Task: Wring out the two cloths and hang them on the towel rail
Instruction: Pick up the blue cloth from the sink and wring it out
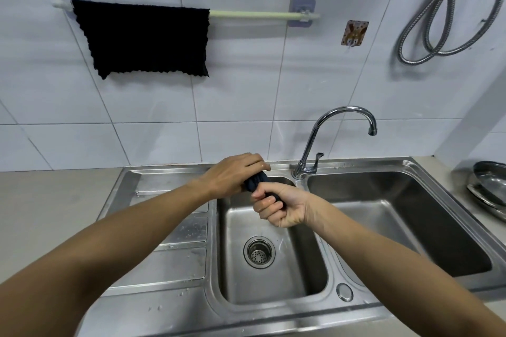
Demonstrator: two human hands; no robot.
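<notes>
Left hand (pixel 235 172) and right hand (pixel 276 206) clenched together.

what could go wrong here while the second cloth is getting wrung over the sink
1. The twisted dark cloth is bunched small between the left hand and right hand; it may slip out and fall into the left basin.
2. The hung cloth covers much of the towel rail; the second may overlap it.
3. If poorly wrung, it may drip down the tiled wall.

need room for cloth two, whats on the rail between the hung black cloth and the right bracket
Nothing: head view shows bare towel rail from the black cloth to the right bracket.
</notes>
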